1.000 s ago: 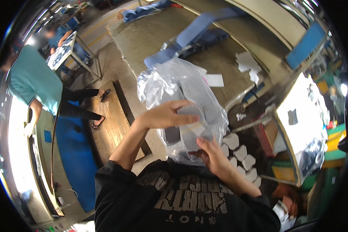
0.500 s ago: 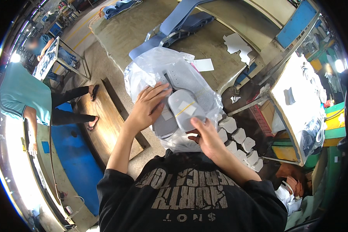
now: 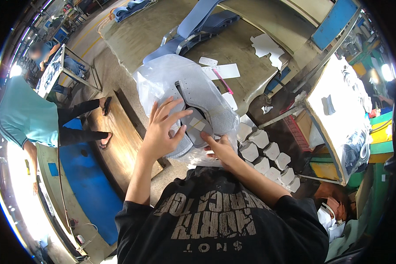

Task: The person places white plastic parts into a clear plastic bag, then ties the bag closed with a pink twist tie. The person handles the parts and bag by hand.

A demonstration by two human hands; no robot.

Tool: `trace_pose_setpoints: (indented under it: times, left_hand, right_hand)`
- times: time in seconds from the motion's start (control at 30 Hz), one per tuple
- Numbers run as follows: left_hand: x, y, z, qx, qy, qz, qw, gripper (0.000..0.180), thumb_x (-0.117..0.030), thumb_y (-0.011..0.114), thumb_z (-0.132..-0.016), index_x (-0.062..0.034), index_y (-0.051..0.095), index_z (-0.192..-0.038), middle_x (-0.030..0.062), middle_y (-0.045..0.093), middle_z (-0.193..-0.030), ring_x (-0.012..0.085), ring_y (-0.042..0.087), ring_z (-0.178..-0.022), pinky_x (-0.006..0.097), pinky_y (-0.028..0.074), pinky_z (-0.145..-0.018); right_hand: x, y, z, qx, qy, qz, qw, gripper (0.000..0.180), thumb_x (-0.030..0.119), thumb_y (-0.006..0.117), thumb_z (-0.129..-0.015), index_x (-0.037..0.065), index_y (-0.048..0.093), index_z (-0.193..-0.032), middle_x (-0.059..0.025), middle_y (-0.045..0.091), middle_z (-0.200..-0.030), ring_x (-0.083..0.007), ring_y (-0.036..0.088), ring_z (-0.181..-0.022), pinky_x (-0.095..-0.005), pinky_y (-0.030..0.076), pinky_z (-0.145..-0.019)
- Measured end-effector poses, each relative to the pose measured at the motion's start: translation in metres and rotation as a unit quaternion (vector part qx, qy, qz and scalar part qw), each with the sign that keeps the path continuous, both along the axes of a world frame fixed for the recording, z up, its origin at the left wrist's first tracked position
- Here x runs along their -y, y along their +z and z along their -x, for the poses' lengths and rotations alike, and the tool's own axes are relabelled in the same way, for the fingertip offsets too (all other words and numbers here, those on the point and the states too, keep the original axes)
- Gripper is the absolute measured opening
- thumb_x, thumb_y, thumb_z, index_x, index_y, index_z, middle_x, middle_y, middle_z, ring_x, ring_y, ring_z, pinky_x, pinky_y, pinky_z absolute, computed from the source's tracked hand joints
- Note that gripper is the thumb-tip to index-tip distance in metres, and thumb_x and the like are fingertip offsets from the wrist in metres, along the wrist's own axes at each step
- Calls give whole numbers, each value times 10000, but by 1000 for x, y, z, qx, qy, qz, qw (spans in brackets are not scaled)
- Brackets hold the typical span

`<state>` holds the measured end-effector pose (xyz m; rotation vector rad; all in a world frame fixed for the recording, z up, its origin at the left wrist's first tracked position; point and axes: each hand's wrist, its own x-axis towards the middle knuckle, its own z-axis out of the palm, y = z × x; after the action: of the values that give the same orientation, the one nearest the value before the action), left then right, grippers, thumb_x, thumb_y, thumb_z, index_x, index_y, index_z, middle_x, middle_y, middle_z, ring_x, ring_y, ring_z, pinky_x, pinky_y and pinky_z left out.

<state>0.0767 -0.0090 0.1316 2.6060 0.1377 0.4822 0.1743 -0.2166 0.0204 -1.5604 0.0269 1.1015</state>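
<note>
The grey pad [image 3: 201,136] with a pale label lies over the plastic bag [image 3: 148,81], between my two hands; whether it is inside the film, I cannot tell. My right hand [image 3: 225,152] grips its near right edge, thumb on top and fingers curled beneath. My left hand [image 3: 159,137] is open, fingers spread and bent over its left side; I cannot tell if the fingertips touch it. I judge this step as handling the pad against the bag; moving it from here calls for a steady pinch and the loose plastic kept clear. Larger grey pieces [image 3: 205,90] show just beyond the pad. Farther out, a white card [image 3: 228,71] and blue straps [image 3: 192,24] lie on the table [image 3: 138,46], with white pieces [image 3: 259,138] off to my right
</note>
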Motion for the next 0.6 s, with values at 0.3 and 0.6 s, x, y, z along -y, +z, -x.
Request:
trace_pose_setpoints:
  times: [0.3,0.6]
  left_hand:
    - [3,-16,0,33,54,71,996,419,-248,559,-1073,-114,658,-1458,101,628,-1543,370,441,-1561,636,150,-1325]
    - [-1,-31,2,80,61,136,986,657,-443,188,-1182,-53,617,-1492,135,636,-1539,382,440,-1561,586,122,-1338]
  right_hand:
    - [27,148,-27,496,257,-213,802,532,328,540,-1148,12,584,-723,-135,582,-651,-330,605,-598,-433,456,-598]
    - [-105,51,-11,157,-51,-314,935,526,298,475,-1149,82,480,-669,7,397,-587,-111,335,-512,-350,269,-481]
